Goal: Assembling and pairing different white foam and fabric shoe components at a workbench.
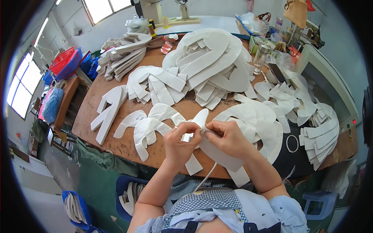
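Note:
Both my hands meet over the near edge of the table, pinching a white curved padded piece [219, 154]. My left hand [180, 143] is closed on its upper part, thumb and forefinger together. Close beside it, my right hand [229, 139] grips the same piece, fingertips bent in. One rounded end [201, 116] points up between the hands; the wide part hangs below my right hand. A thin white cord [206, 178] runs from beneath the piece down to my checked apron [210, 202]. What lies exactly between my fingertips is too small to make out.
Piles of white curved pieces [217, 58] cover the brown table [87, 112]. A fanned stack [322, 136] and a white ring [292, 143] lie at right, beside a grey-framed screen [330, 81]. A glass jar [262, 54] stands behind. Blue bins [123, 198] sit below, near left.

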Tool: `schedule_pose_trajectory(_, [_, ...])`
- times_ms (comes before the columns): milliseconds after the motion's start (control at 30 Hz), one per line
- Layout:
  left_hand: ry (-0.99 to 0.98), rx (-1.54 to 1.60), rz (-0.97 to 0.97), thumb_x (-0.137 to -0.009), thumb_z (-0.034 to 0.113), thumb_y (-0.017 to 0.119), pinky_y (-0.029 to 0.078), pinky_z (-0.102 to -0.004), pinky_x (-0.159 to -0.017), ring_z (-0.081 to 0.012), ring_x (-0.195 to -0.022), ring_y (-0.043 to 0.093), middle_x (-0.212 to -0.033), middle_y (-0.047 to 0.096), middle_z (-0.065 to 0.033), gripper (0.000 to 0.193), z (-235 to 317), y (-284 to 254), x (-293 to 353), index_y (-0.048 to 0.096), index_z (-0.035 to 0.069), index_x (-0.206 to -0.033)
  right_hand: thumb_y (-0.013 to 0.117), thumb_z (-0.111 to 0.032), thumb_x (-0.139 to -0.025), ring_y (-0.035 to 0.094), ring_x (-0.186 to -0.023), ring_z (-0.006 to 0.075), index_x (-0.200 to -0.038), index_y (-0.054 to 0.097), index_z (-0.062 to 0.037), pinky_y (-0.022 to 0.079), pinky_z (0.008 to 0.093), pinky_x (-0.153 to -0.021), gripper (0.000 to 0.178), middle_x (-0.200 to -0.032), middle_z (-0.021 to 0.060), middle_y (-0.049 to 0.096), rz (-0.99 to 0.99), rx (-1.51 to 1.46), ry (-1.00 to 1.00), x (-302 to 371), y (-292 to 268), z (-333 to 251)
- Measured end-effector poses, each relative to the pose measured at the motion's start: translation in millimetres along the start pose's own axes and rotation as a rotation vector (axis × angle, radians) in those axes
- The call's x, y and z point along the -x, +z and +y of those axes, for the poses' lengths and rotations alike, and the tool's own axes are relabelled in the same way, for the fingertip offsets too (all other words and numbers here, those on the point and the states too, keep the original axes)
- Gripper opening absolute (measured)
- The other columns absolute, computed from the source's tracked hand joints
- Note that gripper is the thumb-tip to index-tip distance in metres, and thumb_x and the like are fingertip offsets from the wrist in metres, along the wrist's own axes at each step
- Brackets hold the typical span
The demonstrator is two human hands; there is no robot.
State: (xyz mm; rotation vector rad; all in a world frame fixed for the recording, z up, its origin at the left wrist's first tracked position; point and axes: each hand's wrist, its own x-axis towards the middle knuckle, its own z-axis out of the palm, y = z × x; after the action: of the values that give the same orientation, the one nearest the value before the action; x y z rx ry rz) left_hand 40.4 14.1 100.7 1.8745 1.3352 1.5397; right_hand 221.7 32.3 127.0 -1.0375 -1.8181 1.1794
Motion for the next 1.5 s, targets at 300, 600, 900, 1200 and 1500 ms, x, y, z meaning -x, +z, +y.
schedule_pose_trajectory(300, [0.03,-0.055,-0.087,-0.082,-0.001,0.075,0.057,-0.0261,-0.075,-0.0171,-0.083,0.073,-0.098,0.075,-0.012,0.016,5,-6,5,0.074,-0.001,-0.099,0.064,-0.009,-0.091,0.053,-0.069,0.004,-0.099,0.067,0.0051,0.045,0.0222,-0.061,0.016,-0.076,0.0002,0.063,-0.016,0.094,0.043,-3,-4,-4])
schedule_pose_trajectory(600, [0.068,-0.056,-0.053,-0.082,-0.001,0.073,0.057,-0.027,-0.073,-0.0179,-0.083,0.073,-0.099,0.075,-0.0118,0.018,5,-5,4,0.074,0.0,-0.1,0.064,-0.009,-0.091,0.054,-0.07,0.004,-0.098,0.066,0.0065,0.046,0.0223,-0.061,0.017,-0.078,0.0015,0.064,-0.017,0.056,0.015,-5,-5,-4])
schedule_pose_trajectory(900, [0.084,-0.191,0.082,-0.083,0.0,0.073,0.057,-0.0282,-0.068,-0.0143,-0.077,0.072,-0.09,0.075,-0.0087,0.011,6,-1,8,0.071,-0.001,-0.094,0.065,-0.007,-0.091,0.056,-0.072,0.0042,-0.102,0.066,0.0058,0.048,0.0218,-0.064,0.017,-0.082,0.002,0.066,-0.032,0.07,0.007,-2,2,-3])
schedule_pose_trajectory(1200, [-0.566,1.19,0.605,-0.092,0.005,0.065,0.061,-0.0337,-0.083,-0.0206,-0.091,0.07,-0.101,0.069,-0.0101,0.009,-104,-144,3,0.064,-0.002,-0.097,0.055,-0.001,-0.096,0.065,-0.084,0.0086,-0.119,0.064,0.0005,0.051,0.024,-0.075,0.025,-0.1,0.0083,0.072,0.004,-0.221,0.171,-19,-47,21])
schedule_pose_trajectory(1500, [-0.334,1.103,0.936,-0.093,0.007,0.065,0.061,-0.0265,-0.087,-0.022,-0.101,0.068,-0.107,0.067,-0.0135,0.019,-178,-322,117,0.061,-0.008,-0.103,0.053,0.0,-0.096,0.064,-0.087,0.0094,-0.124,0.062,0.0,0.05,0.0239,-0.08,0.03,-0.1,0.0058,0.071,0.047,-0.295,0.186,-59,-48,37])
